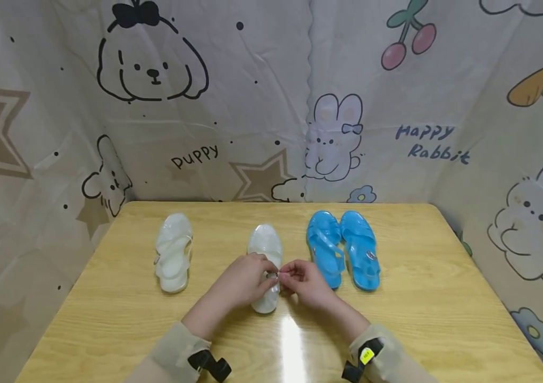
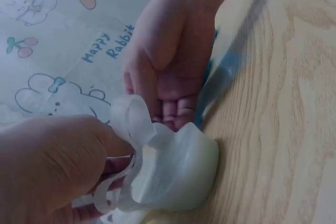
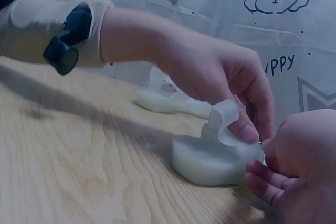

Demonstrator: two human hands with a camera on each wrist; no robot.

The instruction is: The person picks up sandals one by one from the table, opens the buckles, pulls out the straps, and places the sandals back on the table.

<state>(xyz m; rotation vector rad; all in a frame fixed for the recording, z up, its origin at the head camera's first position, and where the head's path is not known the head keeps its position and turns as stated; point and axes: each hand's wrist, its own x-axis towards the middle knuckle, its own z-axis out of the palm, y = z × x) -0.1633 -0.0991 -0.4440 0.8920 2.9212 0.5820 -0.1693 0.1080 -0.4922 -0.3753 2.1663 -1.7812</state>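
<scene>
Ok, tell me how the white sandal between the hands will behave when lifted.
The white sandal will likely not roll: its sole rests flat on the table. Its thin, curving strap looks bendy. Being glossy, it may feel slippery.

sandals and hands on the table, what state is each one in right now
middle white sandal, sole down, strap raised; can't tell if fastened
left white sandal, sole down, not held
left blue sandal, sole down, not held
right blue sandal, sole down, beside the other blue one, not held
left-hand grip, pinching the middle white sandal's strap
right-hand grip, thumb and finger pinching at that strap
</scene>
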